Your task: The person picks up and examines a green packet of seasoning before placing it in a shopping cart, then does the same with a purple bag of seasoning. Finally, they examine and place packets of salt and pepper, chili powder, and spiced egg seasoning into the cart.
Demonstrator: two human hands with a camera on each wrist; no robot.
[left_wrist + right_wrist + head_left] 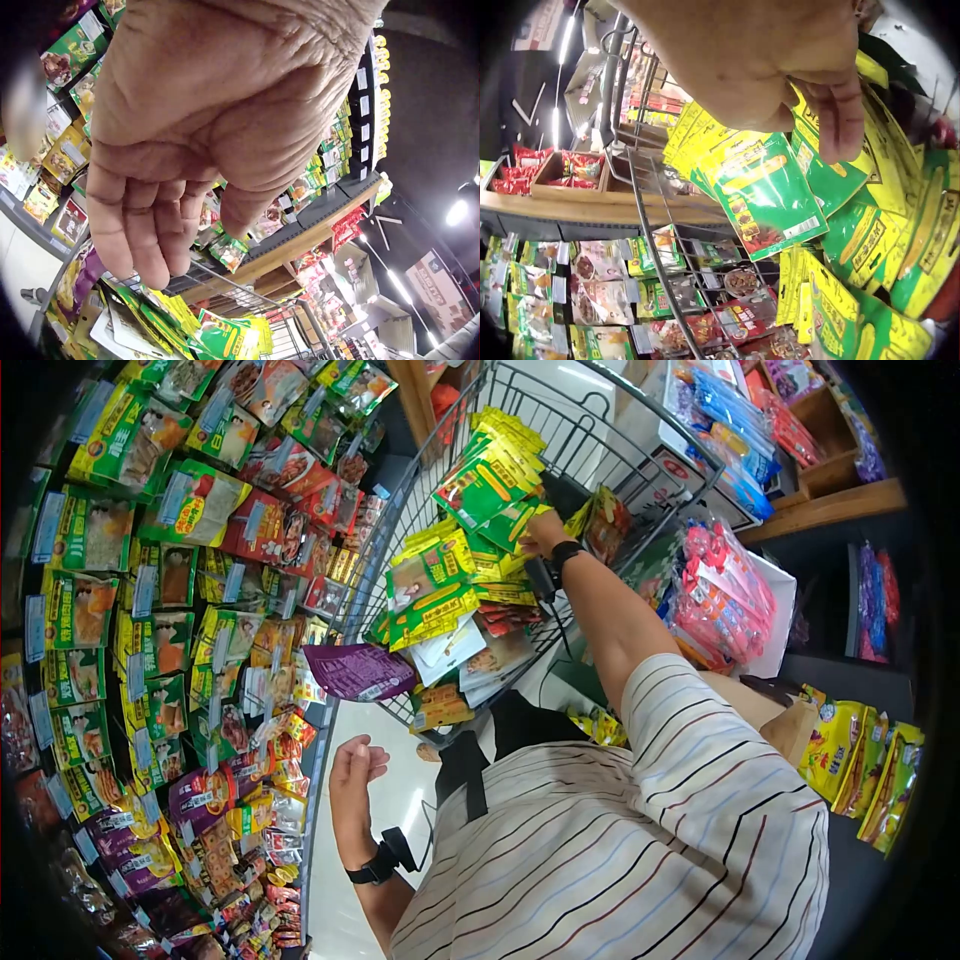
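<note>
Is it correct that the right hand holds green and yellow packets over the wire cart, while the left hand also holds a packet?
Not quite. The right hand does grip the green and yellow packets over the wire cart, but the left hand holds nothing; its fingers hang loosely curled. The head view and the left wrist view show this.

Shop aisle with pale glossy floor, packet-hung display rack, wooden shelves, and bright ceiling strip lights.
</note>
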